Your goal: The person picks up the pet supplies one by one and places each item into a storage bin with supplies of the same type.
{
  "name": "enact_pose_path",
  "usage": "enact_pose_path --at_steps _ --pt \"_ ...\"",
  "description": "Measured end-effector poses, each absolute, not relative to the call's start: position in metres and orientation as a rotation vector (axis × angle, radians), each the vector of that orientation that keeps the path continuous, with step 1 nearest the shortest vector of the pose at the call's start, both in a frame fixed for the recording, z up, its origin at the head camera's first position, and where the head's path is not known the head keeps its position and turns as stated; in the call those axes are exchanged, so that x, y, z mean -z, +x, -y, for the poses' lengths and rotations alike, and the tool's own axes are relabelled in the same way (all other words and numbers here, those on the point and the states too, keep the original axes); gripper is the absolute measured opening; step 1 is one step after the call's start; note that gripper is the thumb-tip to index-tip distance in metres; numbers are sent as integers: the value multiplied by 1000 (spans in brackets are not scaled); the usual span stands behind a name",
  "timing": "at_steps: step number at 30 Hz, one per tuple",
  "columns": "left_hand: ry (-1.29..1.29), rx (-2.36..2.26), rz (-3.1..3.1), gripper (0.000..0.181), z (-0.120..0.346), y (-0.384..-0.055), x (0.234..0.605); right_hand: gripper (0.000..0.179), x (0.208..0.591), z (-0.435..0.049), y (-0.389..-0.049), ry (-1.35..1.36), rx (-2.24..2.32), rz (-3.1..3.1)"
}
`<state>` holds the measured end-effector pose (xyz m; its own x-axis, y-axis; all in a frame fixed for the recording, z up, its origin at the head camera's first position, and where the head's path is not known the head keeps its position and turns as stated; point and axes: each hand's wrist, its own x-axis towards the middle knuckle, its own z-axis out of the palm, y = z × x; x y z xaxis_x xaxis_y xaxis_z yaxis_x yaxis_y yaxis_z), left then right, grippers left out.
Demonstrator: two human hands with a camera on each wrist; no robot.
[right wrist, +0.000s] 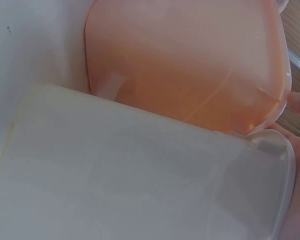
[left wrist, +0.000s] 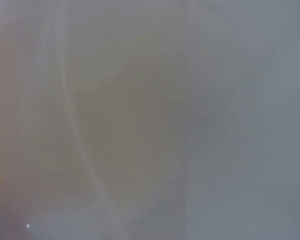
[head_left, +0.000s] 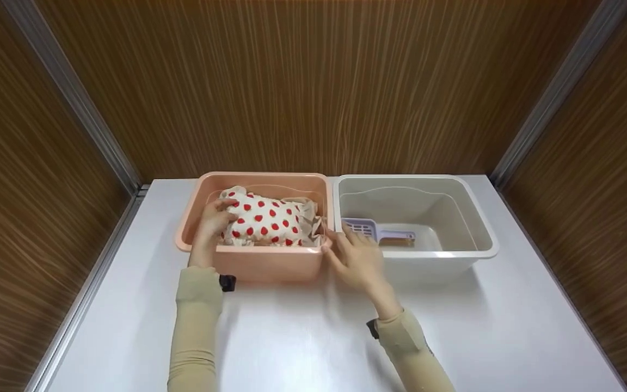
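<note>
A padded white cloth bundle with red strawberries [head_left: 264, 220] and crumpled, ruffled ends fills much of the peach bin [head_left: 270, 264]. My left hand [head_left: 215, 218] reaches over that bin's near-left rim, its fingers touching the bundle's left end; the thumb is mostly hidden. Where the two bins meet, my right hand [head_left: 360, 261] lies over the near-left corner of the off-white bin [head_left: 428, 267], fingers fairly straight. Its thumb is at the peach rim. In the right wrist view, this hand [right wrist: 297, 150] shows only at the right edge, against both rims.
Inside the off-white bin lies a purple slotted litter scoop [head_left: 395, 235], partly behind my right fingers. Both bins stand side by side on a white table [head_left: 302, 337], close to a wood-grain back panel [head_left: 313, 87]. Similar panels rise at both sides. The left wrist view is a grey blur.
</note>
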<state>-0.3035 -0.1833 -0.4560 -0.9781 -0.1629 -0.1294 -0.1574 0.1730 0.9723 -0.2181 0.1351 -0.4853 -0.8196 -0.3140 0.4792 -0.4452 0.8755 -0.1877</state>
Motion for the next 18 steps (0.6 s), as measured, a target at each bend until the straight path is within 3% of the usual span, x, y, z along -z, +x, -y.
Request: enact_pose_path --at_steps 8,18 --pt "404 2032 2248 48 181 -303 454 47 484 -135 -219 541 -407 2633" --pt "533 1682 2209 32 180 -299 454 48 484 -134 -218 540 -396 2657"
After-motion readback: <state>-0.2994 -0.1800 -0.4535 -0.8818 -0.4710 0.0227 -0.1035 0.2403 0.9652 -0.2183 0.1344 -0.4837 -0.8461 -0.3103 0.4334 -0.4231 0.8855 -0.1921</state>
